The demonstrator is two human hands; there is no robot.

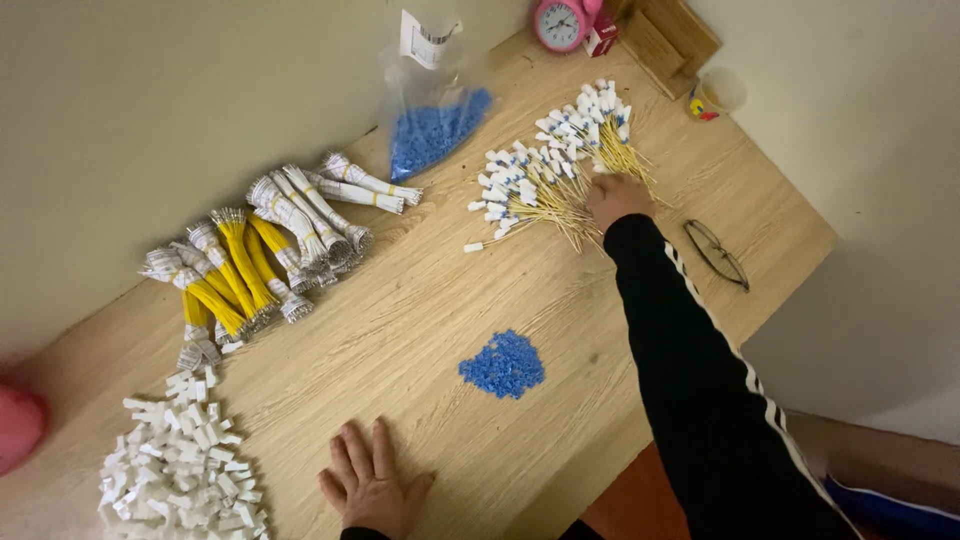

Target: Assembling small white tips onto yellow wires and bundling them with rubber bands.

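My right hand, in a black sleeve with white stripes, reaches far across the wooden table and rests on a fan of yellow wires with white connectors; whether the fingers grip any wire is hidden. My left hand lies flat on the table near its front edge, fingers spread, holding nothing. A small heap of blue plastic pieces sits between the two hands.
Bundles of yellow and white wires lie at the left. A pile of white connectors fills the near left corner. A clear bag of blue pieces, a pink clock, a cup and eyeglasses sit farther back and right.
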